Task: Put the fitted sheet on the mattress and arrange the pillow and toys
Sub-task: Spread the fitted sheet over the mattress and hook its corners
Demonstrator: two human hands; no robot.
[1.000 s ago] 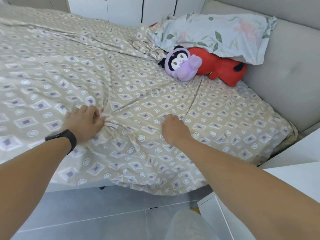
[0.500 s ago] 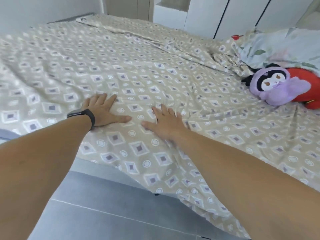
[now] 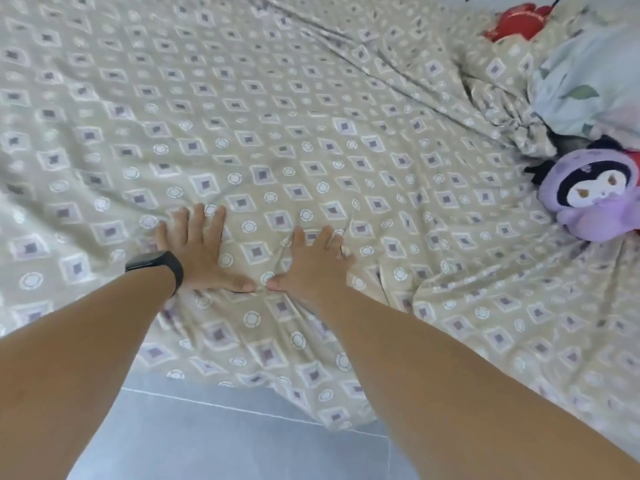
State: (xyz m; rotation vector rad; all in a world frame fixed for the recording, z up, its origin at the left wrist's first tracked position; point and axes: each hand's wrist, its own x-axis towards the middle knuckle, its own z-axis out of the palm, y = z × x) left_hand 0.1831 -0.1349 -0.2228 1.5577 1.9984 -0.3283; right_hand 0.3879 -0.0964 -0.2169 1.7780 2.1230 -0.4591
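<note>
1. Head view: the beige patterned fitted sheet (image 3: 277, 133) covers the bed, wrinkled, with its near edge hanging loose over the grey floor (image 3: 207, 438).
2. The left hand (image 3: 201, 251), a black wristband (image 3: 157, 266) on its wrist, lies flat on the sheet, fingers spread wide.
3. The right hand (image 3: 311, 265) presses flat just beside it, fingers also wide; the thumbs nearly meet.
4. At the far right a purple plush toy (image 3: 588, 199) lies near a floral pillow (image 3: 588, 88), and a red toy (image 3: 516, 24) shows beyond.
</note>
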